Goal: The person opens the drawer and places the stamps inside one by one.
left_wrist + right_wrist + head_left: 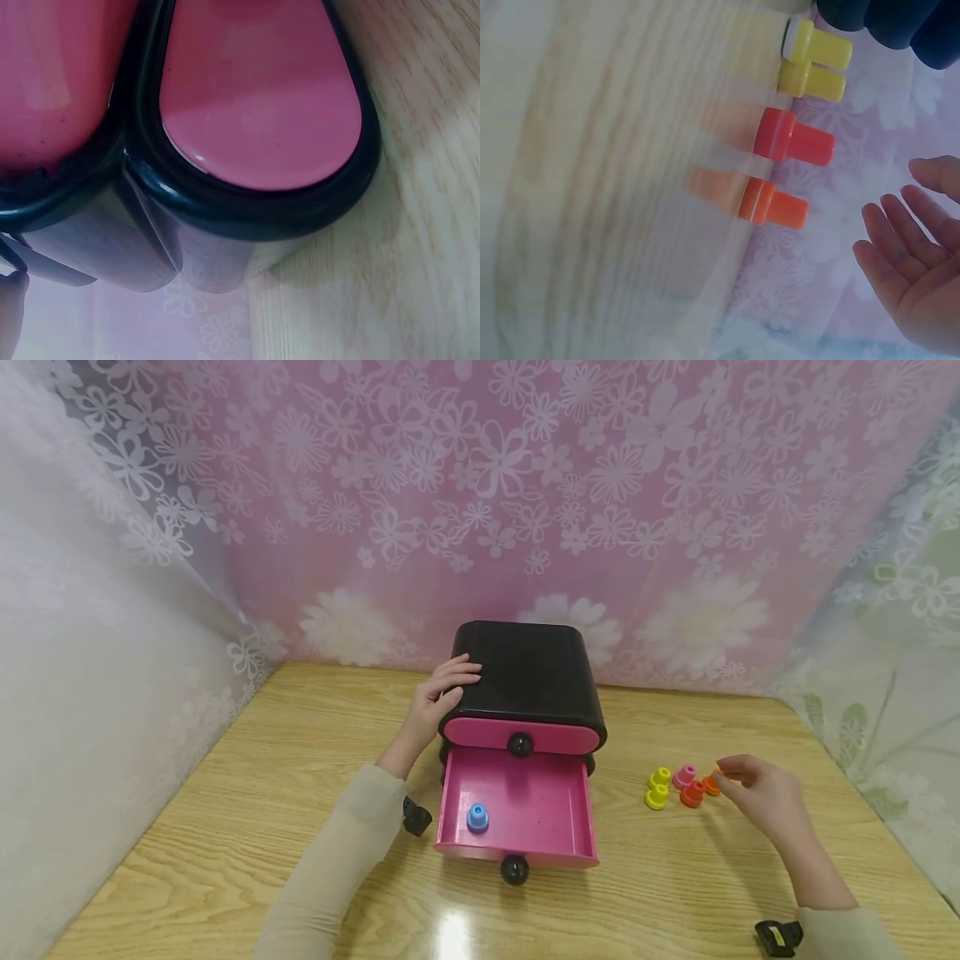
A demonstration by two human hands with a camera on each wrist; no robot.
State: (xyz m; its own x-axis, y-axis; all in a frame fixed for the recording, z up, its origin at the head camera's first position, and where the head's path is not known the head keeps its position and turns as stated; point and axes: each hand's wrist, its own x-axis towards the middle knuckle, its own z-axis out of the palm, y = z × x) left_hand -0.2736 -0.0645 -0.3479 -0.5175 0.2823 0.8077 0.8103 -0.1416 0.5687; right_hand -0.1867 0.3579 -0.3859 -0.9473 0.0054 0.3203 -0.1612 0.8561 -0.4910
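Right hand (767,795), fingers loosely spread, just beside an orange peg (774,203) on the bench (247,785). Left hand (438,693), fingers extended, resting on the black cabinet (532,668); one blue peg (477,818) in its pulled-out pink drawer (543,814).

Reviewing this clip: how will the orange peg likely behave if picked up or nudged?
The orange peg looks rigid, with clean edges, so it probably won't deform. Its base, wider than its stem, should resist tipping. Knocked over, it may roll, since it looks round.
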